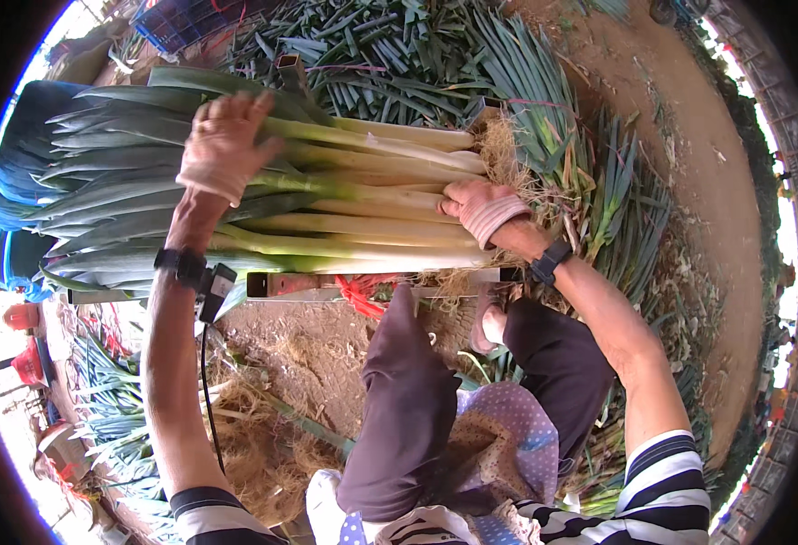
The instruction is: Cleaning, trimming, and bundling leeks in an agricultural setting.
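I have the left hand (pixel 228 145), in a pale pink glove with a ribbed cuff, spread and unclenched over the row of long leeks with dark green leaves and whitish shanks (pixel 390 198), though blur keeps me from telling whether it presses on them. To the right of that hand, my right hand (pixel 476 207), gloved alike, bends its fingers at the leeks' pale root ends, and I cannot tell whether it grasps any. Tan, hairy roots (pixel 500 150) fan out just beyond it, and a bright red plastic tangle (pixel 360 292) hangs nearer me, between the two hands.
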`<control>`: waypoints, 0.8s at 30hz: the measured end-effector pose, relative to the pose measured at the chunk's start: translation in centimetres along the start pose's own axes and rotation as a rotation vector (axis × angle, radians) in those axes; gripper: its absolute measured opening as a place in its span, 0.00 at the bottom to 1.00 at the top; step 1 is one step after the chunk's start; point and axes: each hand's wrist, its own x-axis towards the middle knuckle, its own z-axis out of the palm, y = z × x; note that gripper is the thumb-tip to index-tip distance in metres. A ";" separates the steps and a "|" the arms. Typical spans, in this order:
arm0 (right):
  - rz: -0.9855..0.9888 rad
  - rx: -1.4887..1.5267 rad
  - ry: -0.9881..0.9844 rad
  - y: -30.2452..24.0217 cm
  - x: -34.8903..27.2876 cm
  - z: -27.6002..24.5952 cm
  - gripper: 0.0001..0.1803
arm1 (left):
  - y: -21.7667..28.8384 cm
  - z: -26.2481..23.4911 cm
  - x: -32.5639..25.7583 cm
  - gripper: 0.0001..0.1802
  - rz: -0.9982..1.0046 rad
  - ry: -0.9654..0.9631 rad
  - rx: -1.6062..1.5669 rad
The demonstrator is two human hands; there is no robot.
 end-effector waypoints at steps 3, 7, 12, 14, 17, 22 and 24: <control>-0.024 -0.019 0.084 0.1 -0.2 0.5 0.18 | 0.3 0.2 0.6 0.22 0.044 -0.488 -0.152; -0.054 -0.071 0.107 -0.4 -0.9 -0.7 0.19 | 1.2 -0.9 0.5 0.23 -0.138 -0.664 -0.193; 0.005 -0.034 0.274 0.7 -0.1 0.5 0.22 | 1.4 -1.2 0.2 0.23 -0.162 -0.675 -0.192; -0.127 0.020 0.731 1.0 0.2 0.6 0.23 | 1.5 -0.9 0.4 0.22 -0.115 -0.652 -0.194; -0.214 -0.005 0.718 1.3 3.6 -0.4 0.24 | 1.9 -0.9 0.6 0.22 -0.103 -0.626 -0.160; -0.058 -0.312 0.318 0.2 3.9 1.5 0.22 | 1.7 0.0 -0.4 0.21 -0.115 -0.546 -0.206; -0.112 -0.203 0.323 1.4 3.9 1.4 0.16 | 1.6 -0.2 0.2 0.20 -0.102 -0.553 -0.240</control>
